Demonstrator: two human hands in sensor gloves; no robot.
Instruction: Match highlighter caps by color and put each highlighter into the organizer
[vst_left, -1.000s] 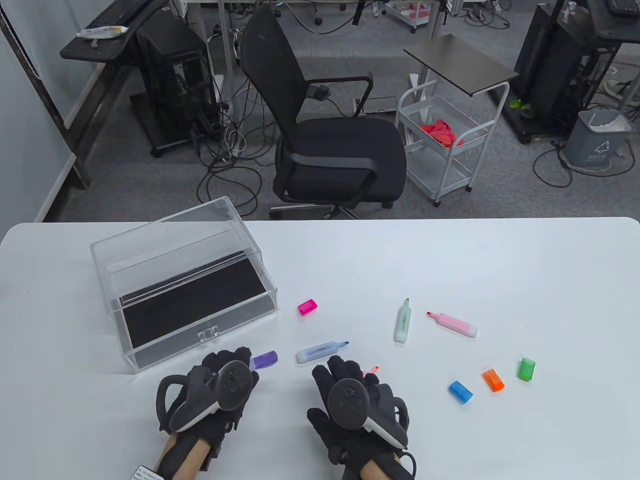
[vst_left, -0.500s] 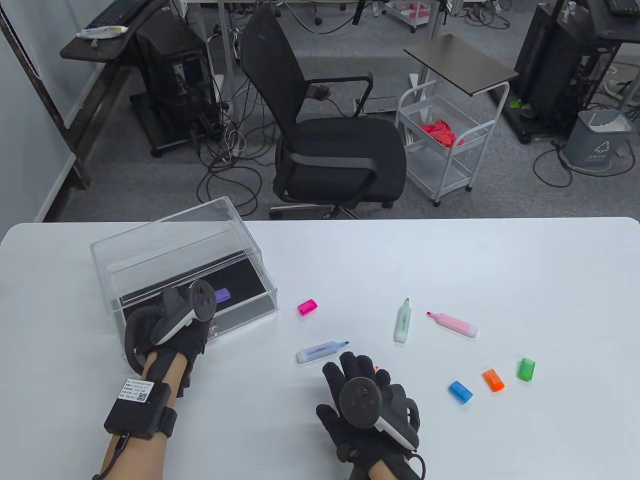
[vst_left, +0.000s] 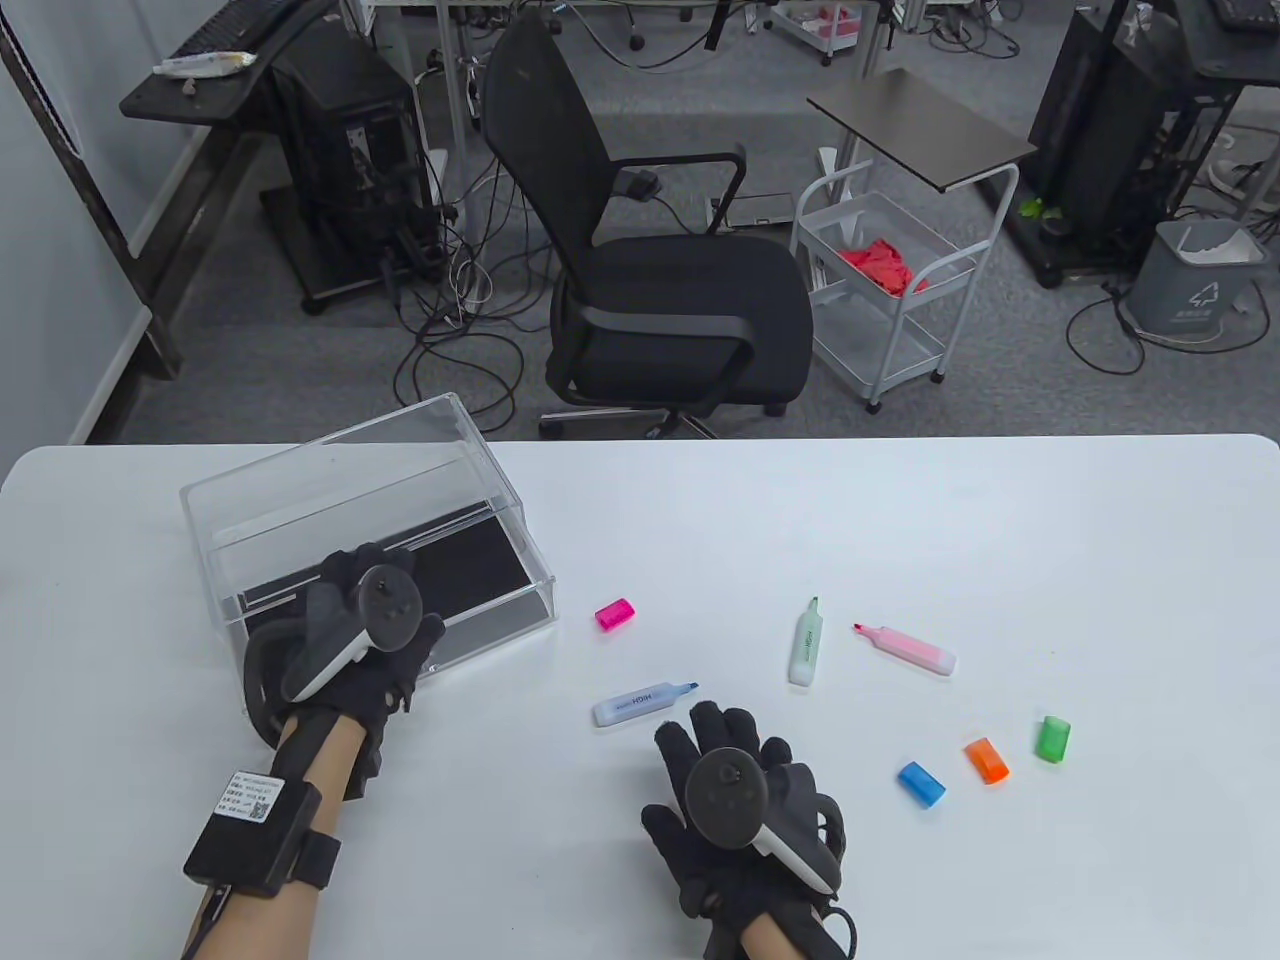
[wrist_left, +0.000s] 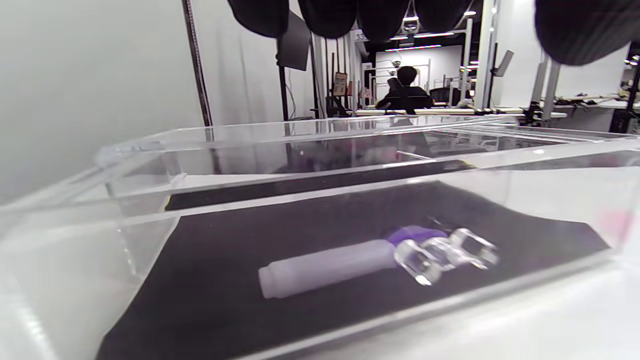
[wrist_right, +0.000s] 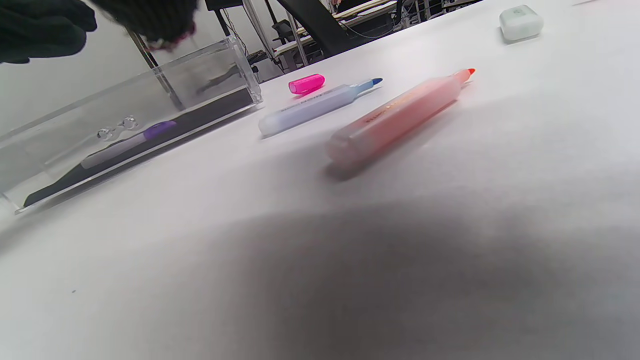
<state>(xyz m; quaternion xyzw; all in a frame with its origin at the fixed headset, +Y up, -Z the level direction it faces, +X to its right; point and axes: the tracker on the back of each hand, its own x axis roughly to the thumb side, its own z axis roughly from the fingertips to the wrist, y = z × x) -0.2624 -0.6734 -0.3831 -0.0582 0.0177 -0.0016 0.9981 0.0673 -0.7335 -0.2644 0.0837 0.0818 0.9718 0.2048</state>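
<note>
The clear acrylic organizer (vst_left: 340, 470) with a black lining stands at the left. Inside it lies the purple-capped highlighter (wrist_left: 330, 267), free of any hand. My left hand (vst_left: 385, 600) hovers over the organizer's front with its fingers (wrist_left: 330, 15) relaxed and empty. My right hand (vst_left: 715, 740) lies flat, fingers straight, over the uncapped orange highlighter (wrist_right: 395, 117), which it hides in the table view. Uncapped blue (vst_left: 643, 703), green (vst_left: 805, 645) and pink (vst_left: 908, 648) highlighters lie on the table. Loose caps: pink (vst_left: 614, 614), blue (vst_left: 921, 784), orange (vst_left: 987, 760), green (vst_left: 1053, 739).
The white table (vst_left: 900, 520) reaches the frame's right side. A clear knob (wrist_left: 445, 252) sits on the organizer's front wall. Beyond the far edge are a black office chair (vst_left: 660, 290) and a white cart (vst_left: 890, 290).
My left hand carried the purple-capped highlighter from the table into the organizer and let it go there. My right hand drifted slightly right over the orange highlighter.
</note>
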